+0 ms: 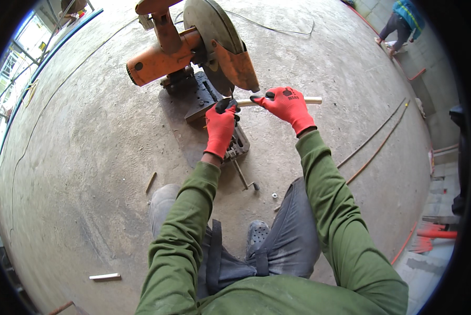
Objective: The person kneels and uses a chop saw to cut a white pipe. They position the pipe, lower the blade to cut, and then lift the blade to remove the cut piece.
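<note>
Item: pale thin straight pipe, lying level at upper centre of the frame, under the grey disc of the orange chop saw.

- Your left hand, red-gloved, is closing its fingers around the pipe at the saw's dark base, steadying it.
- Your right hand is gripping the pipe further right, index finger extended, keeping it level.

Floor: bare concrete.

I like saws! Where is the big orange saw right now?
In the head view, the orange chop saw sits on the concrete floor at top centre, just beyond the gloved hands holding a pale pipe.
</note>
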A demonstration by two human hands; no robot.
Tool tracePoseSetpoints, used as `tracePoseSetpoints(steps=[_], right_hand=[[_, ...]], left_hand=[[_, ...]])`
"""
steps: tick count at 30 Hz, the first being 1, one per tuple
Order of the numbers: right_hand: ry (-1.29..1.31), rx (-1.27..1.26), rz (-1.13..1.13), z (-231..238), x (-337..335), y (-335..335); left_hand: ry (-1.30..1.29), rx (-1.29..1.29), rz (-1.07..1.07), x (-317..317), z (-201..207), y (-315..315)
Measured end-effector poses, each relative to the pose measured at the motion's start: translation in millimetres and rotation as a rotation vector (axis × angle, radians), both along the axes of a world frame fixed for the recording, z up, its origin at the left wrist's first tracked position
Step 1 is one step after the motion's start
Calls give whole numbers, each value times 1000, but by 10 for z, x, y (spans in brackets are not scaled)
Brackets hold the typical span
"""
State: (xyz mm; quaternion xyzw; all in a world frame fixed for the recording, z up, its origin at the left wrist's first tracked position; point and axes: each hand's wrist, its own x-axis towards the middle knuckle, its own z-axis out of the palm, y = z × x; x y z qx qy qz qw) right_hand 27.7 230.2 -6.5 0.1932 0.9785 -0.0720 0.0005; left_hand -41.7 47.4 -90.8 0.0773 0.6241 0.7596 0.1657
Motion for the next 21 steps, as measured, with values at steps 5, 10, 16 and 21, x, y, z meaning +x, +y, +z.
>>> tracePoseSetpoints(steps=[5,10,16,21], right_hand=[[31,-31,-42,31,-73,-6],[125,28,-38,-14,-157,77],[57,-15,-66,19,-226,82],[137,-41,-89,-139,-218,155]], left_hand=[[21,-32,5,30,-21,7],[27,2,41,84,22,70],[69,-16,62,79,68,56],[104,-60,36,64,147,38]])
